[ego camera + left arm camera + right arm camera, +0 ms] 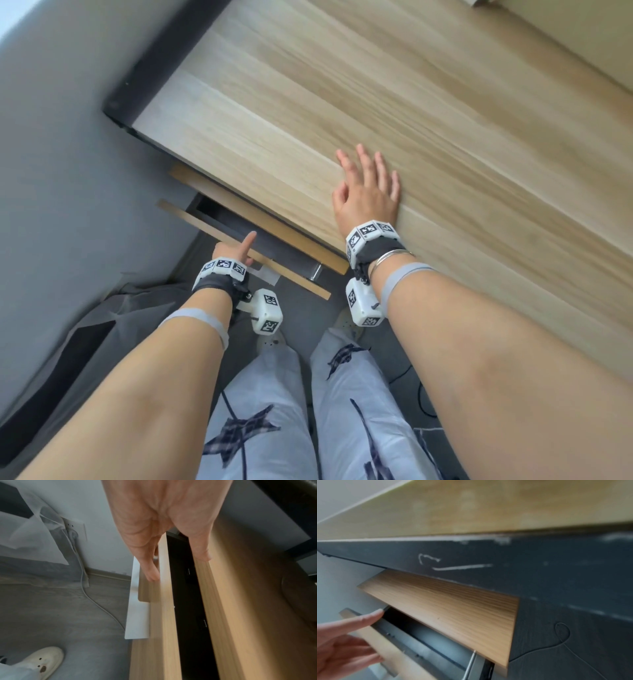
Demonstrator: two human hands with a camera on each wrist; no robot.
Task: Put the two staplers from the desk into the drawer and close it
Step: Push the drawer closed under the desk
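Wood-fronted drawer [239, 255] hung partly open at 7 o'clock below the desk [376, 102] — our left hand [233, 251] pressed its front, fingers straight; our right hand [368, 192] lay flat, fingers spread. Staplers — hidden.

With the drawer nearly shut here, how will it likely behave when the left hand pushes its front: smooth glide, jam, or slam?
The drawer will probably glide, since a metal runner shows at its side. The left hand pushes left of the front's middle, so it may skew slightly. The stiff wooden front should not flex. Only a narrow gap remains, so it could knock shut.
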